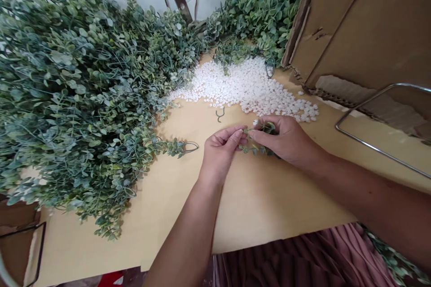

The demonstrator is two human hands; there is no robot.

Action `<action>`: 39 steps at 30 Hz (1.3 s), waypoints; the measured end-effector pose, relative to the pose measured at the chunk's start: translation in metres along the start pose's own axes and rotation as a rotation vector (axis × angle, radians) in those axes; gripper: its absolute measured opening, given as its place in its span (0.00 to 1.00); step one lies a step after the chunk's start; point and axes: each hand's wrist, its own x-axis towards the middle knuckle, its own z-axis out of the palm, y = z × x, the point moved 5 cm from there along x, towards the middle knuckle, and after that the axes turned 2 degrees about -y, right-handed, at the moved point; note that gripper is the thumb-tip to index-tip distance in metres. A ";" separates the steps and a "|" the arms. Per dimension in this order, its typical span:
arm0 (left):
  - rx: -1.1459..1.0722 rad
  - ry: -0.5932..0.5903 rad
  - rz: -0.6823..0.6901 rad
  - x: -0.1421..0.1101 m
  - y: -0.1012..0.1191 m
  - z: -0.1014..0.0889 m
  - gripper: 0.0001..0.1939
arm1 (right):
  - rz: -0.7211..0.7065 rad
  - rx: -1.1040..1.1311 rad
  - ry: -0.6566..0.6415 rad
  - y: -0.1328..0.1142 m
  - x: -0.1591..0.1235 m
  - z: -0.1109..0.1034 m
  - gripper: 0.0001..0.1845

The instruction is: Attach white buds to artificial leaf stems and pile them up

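Observation:
My left hand (224, 143) and my right hand (278, 136) meet over the middle of the table. Between them is a small sprig of artificial greenery (257, 149) with green leaves. Thumb and fingers of my left hand pinch one end of it. My right hand closes around the leafy part, and a small white bead-like piece (255, 122) shows at its fingertips. Just beyond the hands spreads a pile of small white pieces (232, 83). A short bit of green stem (220, 114) lies between that pile and my left hand.
A big heap of artificial greenery (101, 85) covers the left side, with one looped stem end (191, 146) sticking out towards my left hand. More greenery (266, 4) is piled at the back. A cardboard box (363, 22) and a bent metal wire frame (370, 136) stand at right.

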 end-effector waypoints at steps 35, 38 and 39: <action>0.080 -0.052 -0.040 0.004 0.000 -0.003 0.07 | -0.016 -0.059 -0.004 0.002 0.001 0.001 0.08; 0.078 -0.061 -0.042 0.003 0.000 -0.003 0.07 | -0.038 -0.067 -0.003 0.002 0.001 0.001 0.08; 0.077 -0.063 -0.042 0.003 -0.001 -0.002 0.07 | -0.045 -0.067 -0.003 0.002 0.001 0.001 0.08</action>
